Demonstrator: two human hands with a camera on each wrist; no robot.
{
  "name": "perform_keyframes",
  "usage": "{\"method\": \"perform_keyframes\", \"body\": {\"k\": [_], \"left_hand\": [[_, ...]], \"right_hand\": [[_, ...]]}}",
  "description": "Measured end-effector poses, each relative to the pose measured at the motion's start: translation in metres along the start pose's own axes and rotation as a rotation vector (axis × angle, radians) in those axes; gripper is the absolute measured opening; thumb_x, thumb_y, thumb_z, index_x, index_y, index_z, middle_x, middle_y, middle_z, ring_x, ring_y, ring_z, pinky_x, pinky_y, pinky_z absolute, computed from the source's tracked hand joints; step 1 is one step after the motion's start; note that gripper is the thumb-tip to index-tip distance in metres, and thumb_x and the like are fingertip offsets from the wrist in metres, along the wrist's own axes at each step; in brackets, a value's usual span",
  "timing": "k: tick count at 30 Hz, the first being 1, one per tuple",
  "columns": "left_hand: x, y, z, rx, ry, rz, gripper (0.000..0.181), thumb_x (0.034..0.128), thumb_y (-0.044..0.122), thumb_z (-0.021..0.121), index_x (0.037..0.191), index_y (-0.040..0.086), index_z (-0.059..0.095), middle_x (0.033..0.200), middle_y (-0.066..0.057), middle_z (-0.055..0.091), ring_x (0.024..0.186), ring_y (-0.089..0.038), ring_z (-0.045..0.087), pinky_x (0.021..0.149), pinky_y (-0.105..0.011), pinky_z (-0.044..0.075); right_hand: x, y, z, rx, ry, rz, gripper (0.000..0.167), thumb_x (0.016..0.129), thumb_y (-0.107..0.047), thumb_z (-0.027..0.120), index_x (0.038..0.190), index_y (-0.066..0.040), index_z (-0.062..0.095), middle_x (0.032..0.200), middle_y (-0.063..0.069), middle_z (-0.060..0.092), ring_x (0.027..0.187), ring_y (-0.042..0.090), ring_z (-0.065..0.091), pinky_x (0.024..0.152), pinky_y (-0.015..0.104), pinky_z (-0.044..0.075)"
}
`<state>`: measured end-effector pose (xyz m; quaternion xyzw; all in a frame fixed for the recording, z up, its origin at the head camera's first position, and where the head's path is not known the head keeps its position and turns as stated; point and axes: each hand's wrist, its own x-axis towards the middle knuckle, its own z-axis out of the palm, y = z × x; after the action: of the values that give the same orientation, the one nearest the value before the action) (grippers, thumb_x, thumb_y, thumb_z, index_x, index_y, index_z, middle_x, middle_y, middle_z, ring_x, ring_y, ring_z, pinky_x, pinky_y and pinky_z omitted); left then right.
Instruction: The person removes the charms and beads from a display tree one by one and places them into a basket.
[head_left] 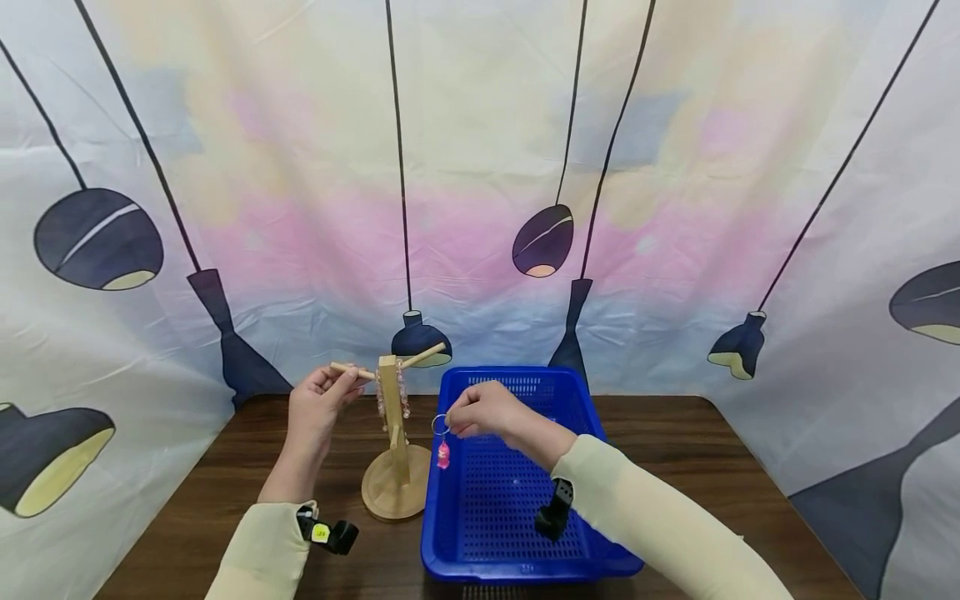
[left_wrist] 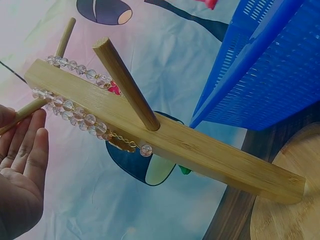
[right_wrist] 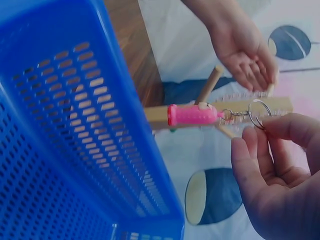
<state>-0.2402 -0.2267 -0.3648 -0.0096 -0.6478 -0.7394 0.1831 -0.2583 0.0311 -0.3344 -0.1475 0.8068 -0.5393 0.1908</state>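
Note:
A wooden stand with a round base and several pegs holds beaded bracelets near its top. My left hand pinches the stand's left peg between thumb and fingers. My right hand pinches the metal ring of a keychain between thumb and index finger. From the ring's short chain hangs a pink figure, in front of the basket's left rim and to the right of the stand. In the right wrist view the figure overlaps the stand's post.
A blue perforated basket stands right of the stand on the dark wood table, with my right forearm over it. Behind the table hangs a cloth printed with lamps. Something green shows behind the post.

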Motion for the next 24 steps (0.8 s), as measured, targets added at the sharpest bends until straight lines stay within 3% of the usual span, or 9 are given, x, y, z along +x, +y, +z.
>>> {"method": "perform_keyframes", "body": {"k": [7,13,24], "left_hand": [[0.000,0.000,0.001,0.001,0.009,-0.015,0.013,0.1026,0.016,0.064,0.094,0.023,0.069,0.085,0.019,0.075,0.085,0.005,0.074,0.080,-0.014,0.061],[0.000,0.001,0.002,0.001,0.012,-0.034,0.016,0.1022,0.016,0.064,0.091,0.025,0.070,0.085,0.020,0.075,0.085,0.005,0.073,0.081,-0.014,0.062],[-0.001,0.003,0.002,-0.005,0.027,-0.039,0.020,0.1024,0.015,0.064,0.088,0.027,0.070,0.083,0.020,0.075,0.083,0.005,0.073,0.079,-0.014,0.061]], "right_hand": [[0.004,0.014,-0.011,-0.041,-0.024,0.034,0.010,0.093,-0.005,0.070,0.096,0.004,0.074,0.107,0.016,0.076,0.095,0.026,0.075,0.092,0.040,0.065],[0.008,0.030,-0.016,-0.035,-0.034,0.067,0.011,0.091,-0.004,0.070,0.096,0.005,0.074,0.110,0.017,0.076,0.091,0.023,0.074,0.096,0.045,0.063],[0.015,0.060,-0.013,-0.001,-0.062,0.106,0.009,0.090,-0.001,0.070,0.092,0.007,0.074,0.090,0.011,0.075,0.074,0.013,0.068,0.085,0.038,0.066]]}}
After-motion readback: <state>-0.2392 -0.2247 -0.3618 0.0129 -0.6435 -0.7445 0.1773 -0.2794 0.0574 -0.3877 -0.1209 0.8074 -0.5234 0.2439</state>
